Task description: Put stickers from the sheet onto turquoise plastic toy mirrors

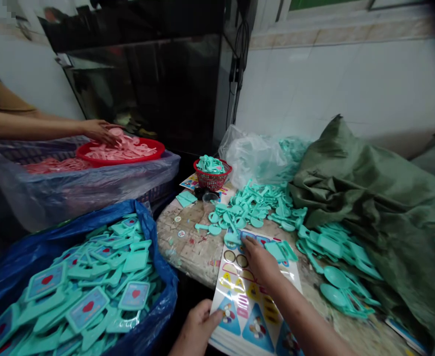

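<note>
- Below on the left, a blue bag (165, 277) gapes open, heaped with turquoise square-headed paddles (88, 307), many bearing a blue label with a red heart.
- Behind it, a crate lined with clear plastic (91, 185) holds pink pieces; a shallow red tray (128, 160) sits on it, piled with more, and a co-worker's hand (102, 132) reaches into that pile.
- On the worn table (195, 252), a red mesh basket (210, 181) is filled with small turquoise parts; a clear plastic bag (252, 155) at the back also has turquoise parts in it.
- The sticker sheets (239, 291) form a stack at the table's near edge, in front of the loose turquoise pile (262, 202).
- The top sheet is white and glossy, printed with blue triangles, yellow and pink shapes and round outlines.
- Its long axis runs away from the person, the far end pointing toward the pile.
- The left hand (197, 329) grips the near left corner, thumb on top.
- The right hand (258, 257) lies over the far part, fingers bent, beside a round turquoise piece (233, 240); whether they pinch anything I cannot tell.
- Just right of that hand, a flat turquoise piece (275, 251) rests on the sheet.
</note>
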A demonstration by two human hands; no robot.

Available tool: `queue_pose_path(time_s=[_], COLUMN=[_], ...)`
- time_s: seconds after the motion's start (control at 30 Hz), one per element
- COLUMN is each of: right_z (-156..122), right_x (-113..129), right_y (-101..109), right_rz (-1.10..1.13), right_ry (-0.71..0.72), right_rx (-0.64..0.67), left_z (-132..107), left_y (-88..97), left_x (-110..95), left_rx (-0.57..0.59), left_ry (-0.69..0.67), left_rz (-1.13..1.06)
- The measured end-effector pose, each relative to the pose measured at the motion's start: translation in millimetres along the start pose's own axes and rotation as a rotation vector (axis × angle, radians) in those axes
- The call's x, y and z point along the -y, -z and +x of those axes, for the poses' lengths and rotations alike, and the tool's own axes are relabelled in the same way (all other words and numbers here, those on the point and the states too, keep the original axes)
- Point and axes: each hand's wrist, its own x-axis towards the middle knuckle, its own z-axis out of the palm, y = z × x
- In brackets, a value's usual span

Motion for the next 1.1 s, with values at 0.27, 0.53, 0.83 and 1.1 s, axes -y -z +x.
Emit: queue_pose_path(time_s=[0.27,0.53,0.83,1.1], right_z=[-23,-42,-116,-100], right_x=[-12,-6,37,60], right_y=[10,34,62,45], right_rz=[-0.021,0.267,1.455,1.039], right_ry=[-0.030,-0.114,-0.492,-0.242], right_rx=[0.043,-0.033,0.308,0.112], left_z=[-8,-23,-34,-20], left_y=[-2.0,-3.9,8.7,-26.2], left_x=[3,-3,-33,-45], left_rx=[0.038,0.093,-0.117,0.000], left_ry=[0.041,0.156,-0.172,-0.249], left_rz=[0.007,0.194,0.510,0.018])
